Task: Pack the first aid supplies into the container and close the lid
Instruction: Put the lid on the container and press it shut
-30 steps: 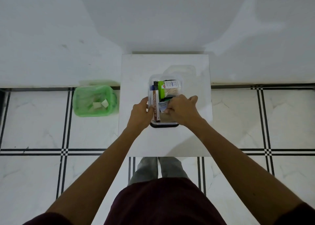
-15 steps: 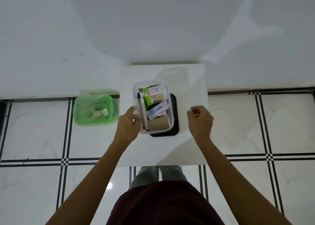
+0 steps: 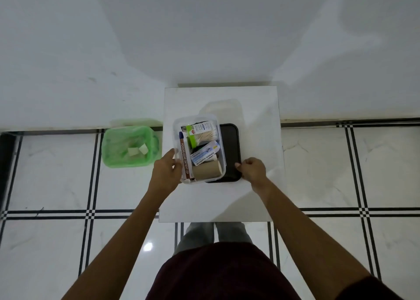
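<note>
**Box slides left off the tray; right hand goes to the tray edge**

Your right hand, which hung free out to the right half a second ago, is now down at the near right edge of the black tray, fingers curled onto its rim; it looks like a grip on the tray, though how firm you cannot tell from here. Your left hand stays clasped on the near left wall of the clear box, thumb against the side. A second ago both hands were working inside the box, which sat squarely over the tray; now it overhangs the tray's left side, with about half the tray bare.

Inside the box, nearest you, lies the brown roll; along the left wall the ointment carton; then the bandage pack; farthest, the swabs and a white packet. Nothing loose is left on the table, so packing looks done.

Beyond the box, the clear lid lies flat on the table, untouched. That is what remains: clear the tray, fetch the lid, press it on.

Off to the left on the floor stands a green bin.
</note>
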A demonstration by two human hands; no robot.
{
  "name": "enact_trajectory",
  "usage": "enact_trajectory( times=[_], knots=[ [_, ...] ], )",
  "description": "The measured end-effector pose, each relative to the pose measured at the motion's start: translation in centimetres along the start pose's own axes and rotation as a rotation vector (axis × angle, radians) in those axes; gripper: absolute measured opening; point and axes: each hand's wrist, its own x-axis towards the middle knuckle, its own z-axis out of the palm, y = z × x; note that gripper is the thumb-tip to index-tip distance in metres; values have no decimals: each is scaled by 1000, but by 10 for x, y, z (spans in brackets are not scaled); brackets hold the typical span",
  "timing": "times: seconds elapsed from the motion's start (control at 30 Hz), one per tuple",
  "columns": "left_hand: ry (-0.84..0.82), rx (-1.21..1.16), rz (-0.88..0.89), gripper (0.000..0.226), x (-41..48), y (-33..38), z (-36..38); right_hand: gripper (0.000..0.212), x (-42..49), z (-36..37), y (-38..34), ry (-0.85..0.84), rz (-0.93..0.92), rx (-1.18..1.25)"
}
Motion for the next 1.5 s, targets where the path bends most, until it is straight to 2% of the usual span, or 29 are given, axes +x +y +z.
enact_trajectory(
  times=[0.07, 0.13, 0.2, 0.3, 0.43, 0.53, 0.63, 0.73, 0.8, 0.87, 0.93, 1.0, 1.07, 1.1, 1.17, 1.3, 1.5],
  knots=[
    [14, -28, -5, 34, 0, 2, 2, 22, -12, -23, -9, -89, 53, 223],
    [11, -9, 19, 32, 1, 3, 4, 16, -26, -49, -22, -45, -21, 245],
    [1, 3, 32, 29, 3, 5, 6, 13, -46, -69, -39, 115, -230, 116],
    [-26, -16, 23, 27, 7, 8, 13, 26, -84, -70, -70, 300, -580, -14],
    [-58, -54, 30, 27, 8, 11, 26, 23, -105, -24, -78, 285, -918, -261],
    [-83, -230, -84, 34, 9, 14, 29, 22, -108, 13, -69, 398, -1098, -446],
    [-40, -398, -179, 38, 12, 15, 19, 29, -110, 47, -58, 448, -1068, -553],
    [9, -480, -156, 37, 20, 16, 10, 33, -106, 70, -52, 356, -1012, -546],
    [7, -469, -139, 32, 25, 20, 10, 30, -101, 73, -49, 294, -1041, -501],
    [33, -381, -101, 35, 29, 21, 13, 25, -96, 64, -49, 316, -1039, -443],
    [84, -330, -61, 36, 29, 20, 19, 26, -88, 48, -50, 440, -916, -415],
    [138, -278, -17, 38, 25, 20, 27, 30, -74, 32, -51, 546, -697, -375],
    [197, -232, 33, 39, 17, 22, 36, 33, -56, 22, -50, 501, -516, -348],
    [226, -219, 51, 38, 13, 21, 40, 34, -48, 21, -47, 433, -491, -339],
    [274, -191, 60, 39, 6, 17, 51, 36, -39, 23, -43, 321, -527, -296],
    [334, -79, 24, 42, -3, 19, 72, 36, -36, 30, -44, 390, -570, -283],
    [411, -71, -88, 43, -4, 25, 89, 37, -34, 29, -41, 383, -564, -293]
  ],
)
